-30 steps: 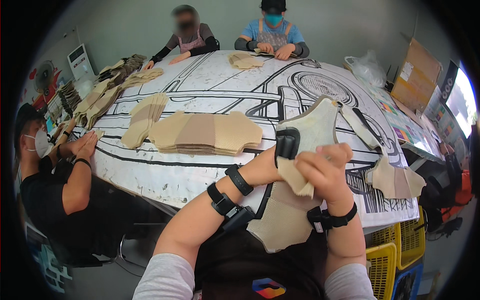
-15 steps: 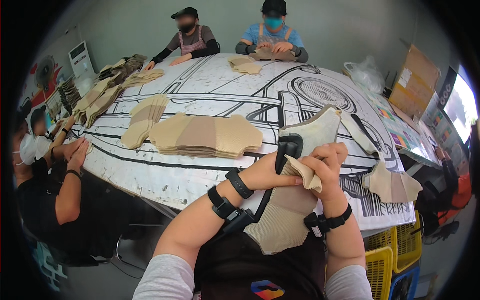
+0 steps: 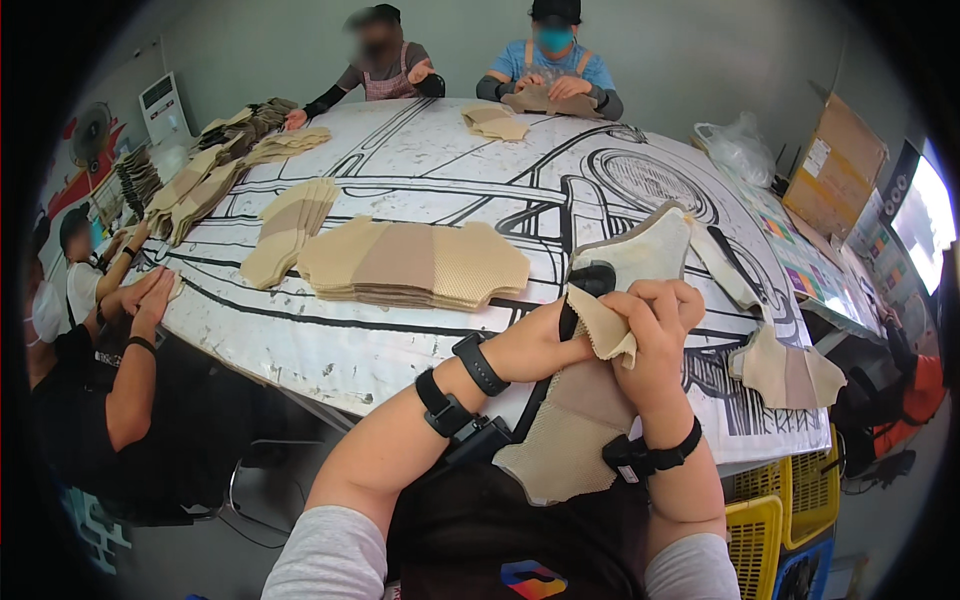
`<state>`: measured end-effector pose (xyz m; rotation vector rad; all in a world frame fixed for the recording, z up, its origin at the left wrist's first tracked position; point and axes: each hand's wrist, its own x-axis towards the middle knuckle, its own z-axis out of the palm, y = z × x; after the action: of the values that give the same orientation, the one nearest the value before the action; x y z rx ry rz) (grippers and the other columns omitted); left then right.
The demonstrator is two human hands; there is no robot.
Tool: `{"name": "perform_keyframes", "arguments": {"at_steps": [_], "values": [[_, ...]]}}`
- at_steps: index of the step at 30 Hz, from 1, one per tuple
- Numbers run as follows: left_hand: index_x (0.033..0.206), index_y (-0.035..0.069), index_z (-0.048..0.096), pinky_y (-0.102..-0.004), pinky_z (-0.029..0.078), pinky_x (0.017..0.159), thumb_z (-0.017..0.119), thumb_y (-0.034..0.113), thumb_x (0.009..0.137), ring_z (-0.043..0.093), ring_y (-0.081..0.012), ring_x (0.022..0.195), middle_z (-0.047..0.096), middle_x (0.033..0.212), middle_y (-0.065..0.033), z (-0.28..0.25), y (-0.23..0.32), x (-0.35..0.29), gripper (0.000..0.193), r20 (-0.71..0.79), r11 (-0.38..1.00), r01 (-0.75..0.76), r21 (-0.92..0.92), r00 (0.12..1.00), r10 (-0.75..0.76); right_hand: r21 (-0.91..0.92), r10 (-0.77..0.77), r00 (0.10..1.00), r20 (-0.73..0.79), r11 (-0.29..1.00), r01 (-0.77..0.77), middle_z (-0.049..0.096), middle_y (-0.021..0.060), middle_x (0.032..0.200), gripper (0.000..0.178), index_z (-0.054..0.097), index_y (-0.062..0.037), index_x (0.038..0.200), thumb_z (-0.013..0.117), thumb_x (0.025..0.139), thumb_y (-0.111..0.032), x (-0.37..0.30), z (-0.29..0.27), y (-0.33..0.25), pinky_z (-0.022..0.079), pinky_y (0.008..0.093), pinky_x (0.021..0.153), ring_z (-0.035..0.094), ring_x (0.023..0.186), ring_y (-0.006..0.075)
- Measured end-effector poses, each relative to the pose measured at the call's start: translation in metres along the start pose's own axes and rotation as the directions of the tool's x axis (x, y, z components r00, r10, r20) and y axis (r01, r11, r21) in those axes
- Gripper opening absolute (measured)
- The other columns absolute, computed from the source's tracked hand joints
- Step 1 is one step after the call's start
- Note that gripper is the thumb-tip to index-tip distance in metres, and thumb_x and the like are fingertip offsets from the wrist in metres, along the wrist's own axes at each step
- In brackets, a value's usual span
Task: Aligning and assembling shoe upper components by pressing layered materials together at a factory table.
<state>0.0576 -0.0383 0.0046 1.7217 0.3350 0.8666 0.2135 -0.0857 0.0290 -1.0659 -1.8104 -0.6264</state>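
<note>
Gripping a beige mesh piece [image 3: 575, 445] near the middle of the view, around the near edge of the white tabletop [image 3: 400, 352]. Pinching a folded flap [image 3: 600, 322] with the left hand [image 3: 545, 342] from the nine o'clock side, and curling the right hand [image 3: 656, 328] tightly around the same flap from three o'clock. Hanging toward seven o'clock, marked by a brown band, over dark clothing [image 3: 480, 540]. Impossible to tell whether joined to the pale fabric [image 3: 640, 250] at one o'clock, just above the flap. Wearing black straps [image 3: 478, 363] on both forearms. Seeing on the tabletop, toward ten o'clock, a stack of similar pieces [image 3: 410, 258] and, just past it, a fanned stack [image 3: 290, 232]; near half past three, a loose piece [image 3: 795, 370]. Facing, toward twelve, a person in a blue top [image 3: 596, 68] handling brownish fabric [image 3: 540, 102]. Lower down, at five o'clock, showing a yellow basket [image 3: 755, 540].
</note>
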Motion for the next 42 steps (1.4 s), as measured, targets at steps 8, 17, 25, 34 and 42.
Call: {"name": "perform_keyframes", "arguments": {"at_steps": [8, 17, 25, 34, 42], "values": [[0.122, 0.001, 0.048, -0.0265, 0.044, 0.086, 0.056, 0.013, 0.089, 0.052, -0.0106, 0.102, 0.055, 0.115, -0.0043, -0.003, -0.004, -0.002, 0.036, 0.064, 0.958, 0.182, -0.223, 0.983, -0.172, 0.138, 0.041, 0.999, 0.021, 0.989, -0.043, 0.060, -0.0019, 0.085, 0.032, 0.065, -0.0156, 0.085, 0.073, 0.054, -0.010, 0.007, -0.008, 0.011, 0.029, 0.0370, 0.088, 0.044, 0.094, 0.0253], [0.133, -0.002, 0.028, -0.0310, 0.039, 0.095, 0.067, 0.017, 0.081, 0.049, -0.0172, 0.112, 0.052, 0.120, -0.0130, 0.004, -0.007, 0.001, 0.068, -0.192, 0.993, -0.088, 0.082, 0.976, 0.102, 0.198, 0.022, 0.995, 0.101, 0.979, -0.042, 0.058, -0.0039, 0.080, 0.027, 0.068, -0.0166, 0.080, 0.074, 0.055, -0.012, 0.011, -0.010, 0.018, 0.028, 0.0376, 0.089, 0.042, 0.095, 0.0249], [0.133, -0.003, 0.028, -0.0326, 0.036, 0.098, 0.066, 0.020, 0.083, 0.045, -0.0189, 0.117, 0.049, 0.124, -0.0148, 0.006, -0.012, 0.004, 0.068, -0.117, 0.998, -0.065, -0.007, 0.991, 0.064, 0.184, 0.062, 0.990, 0.123, 0.979, -0.085, 0.054, -0.0039, 0.081, 0.027, 0.069, -0.0163, 0.078, 0.075, 0.052, -0.010, 0.013, -0.013, 0.015, 0.028, 0.0363, 0.088, 0.039, 0.097, 0.0248], [0.130, -0.002, 0.032, -0.0299, 0.038, 0.096, 0.061, 0.017, 0.087, 0.045, -0.0149, 0.114, 0.049, 0.122, -0.0115, 0.010, -0.007, 0.002, 0.055, -0.144, 0.992, -0.102, -0.073, 0.985, 0.091, 0.041, 0.075, 0.997, 0.004, 0.996, -0.075, 0.047, 0.0003, 0.081, 0.022, 0.067, -0.0155, 0.075, 0.080, 0.058, -0.021, 0.014, -0.008, 0.008, 0.029, 0.0357, 0.082, 0.038, 0.091, 0.0244], [0.127, -0.001, 0.036, -0.0279, 0.041, 0.093, 0.057, 0.020, 0.091, 0.047, -0.0118, 0.110, 0.051, 0.120, -0.0088, 0.012, -0.011, 0.003, 0.047, -0.166, 0.991, -0.129, -0.029, 0.978, 0.122, 0.118, 0.149, 0.988, 0.038, 0.981, -0.153, 0.051, 0.0007, 0.085, 0.024, 0.067, -0.0144, 0.075, 0.076, 0.053, -0.010, 0.014, -0.010, 0.006, 0.030, 0.0379, 0.086, 0.039, 0.098, 0.0268]]}}
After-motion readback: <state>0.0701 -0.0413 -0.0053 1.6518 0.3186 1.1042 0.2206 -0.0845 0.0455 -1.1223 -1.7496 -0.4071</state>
